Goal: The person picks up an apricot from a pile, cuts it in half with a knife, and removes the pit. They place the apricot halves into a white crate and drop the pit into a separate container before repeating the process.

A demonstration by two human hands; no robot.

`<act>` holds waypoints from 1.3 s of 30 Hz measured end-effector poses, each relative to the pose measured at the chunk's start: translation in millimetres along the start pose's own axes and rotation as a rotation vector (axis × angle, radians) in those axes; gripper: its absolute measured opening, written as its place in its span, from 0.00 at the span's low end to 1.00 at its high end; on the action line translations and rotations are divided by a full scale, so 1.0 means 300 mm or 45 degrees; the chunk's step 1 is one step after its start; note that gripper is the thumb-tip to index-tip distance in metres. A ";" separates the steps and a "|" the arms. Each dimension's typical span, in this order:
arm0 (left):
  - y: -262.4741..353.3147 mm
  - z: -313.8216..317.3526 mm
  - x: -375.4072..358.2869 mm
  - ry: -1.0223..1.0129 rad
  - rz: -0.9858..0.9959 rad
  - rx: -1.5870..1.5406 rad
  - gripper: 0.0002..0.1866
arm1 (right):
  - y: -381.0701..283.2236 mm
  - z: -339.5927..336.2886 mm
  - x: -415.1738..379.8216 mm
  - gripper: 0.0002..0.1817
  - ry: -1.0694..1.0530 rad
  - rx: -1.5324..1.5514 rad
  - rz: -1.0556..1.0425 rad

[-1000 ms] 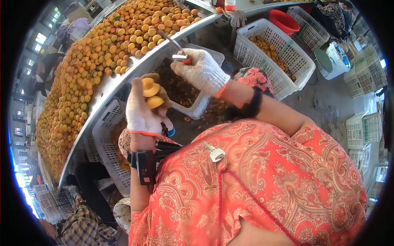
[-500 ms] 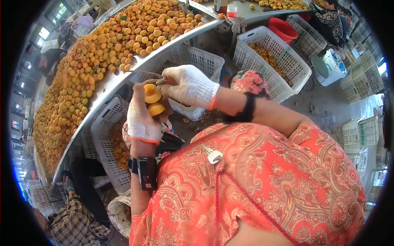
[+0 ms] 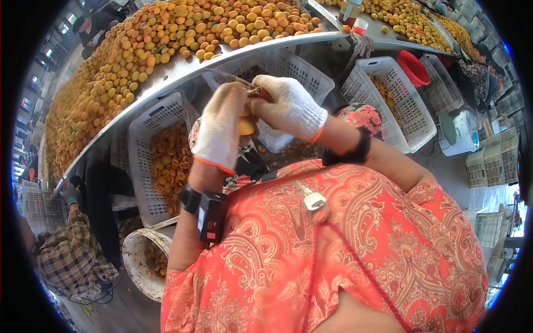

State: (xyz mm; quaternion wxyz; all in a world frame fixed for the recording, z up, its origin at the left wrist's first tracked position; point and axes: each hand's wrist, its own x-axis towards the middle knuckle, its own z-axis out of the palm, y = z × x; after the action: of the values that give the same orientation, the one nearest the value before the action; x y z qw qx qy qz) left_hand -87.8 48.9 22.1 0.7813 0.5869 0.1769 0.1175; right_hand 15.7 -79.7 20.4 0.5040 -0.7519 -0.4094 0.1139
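Both my hands wear white knit gloves and meet above my lap. My left hand is closed round an apricot, whose orange flesh shows beside the fingers, mostly hidden by the glove. My right hand grips a thin metal tool with a reddish handle; its long end points left over the left fingertips. Whether the tool touches the fruit is hidden. Beyond the hands, many whole apricots are heaped on the metal table.
Below the table are a white crate of apricot halves and another crate. A crate, a red basin and a bucket stand right. A white bucket is lower left, near a co-worker's checked sleeve.
The view has shifted, so table and crates appear moved. My hands have come closer together, and the fruit, earlier showing as two orange pieces, is now more covered by my left hand.
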 end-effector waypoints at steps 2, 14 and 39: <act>-0.035 0.002 0.016 -0.015 0.054 -0.081 0.12 | 0.002 0.004 0.005 0.12 -0.022 -0.084 -0.077; -0.032 0.030 0.013 -0.153 0.053 -0.228 0.13 | 0.024 -0.035 -0.003 0.13 -0.079 0.080 -0.047; -0.040 0.003 0.010 -0.222 -0.098 -0.282 0.18 | 0.015 -0.048 -0.020 0.10 -0.095 0.305 0.086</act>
State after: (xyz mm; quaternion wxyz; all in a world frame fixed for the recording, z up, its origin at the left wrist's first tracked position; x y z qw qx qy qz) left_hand -85.0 45.9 10.4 0.8576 0.4979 0.1168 0.0549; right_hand 22.6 -94.4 21.8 0.5706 -0.6950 -0.3856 0.2068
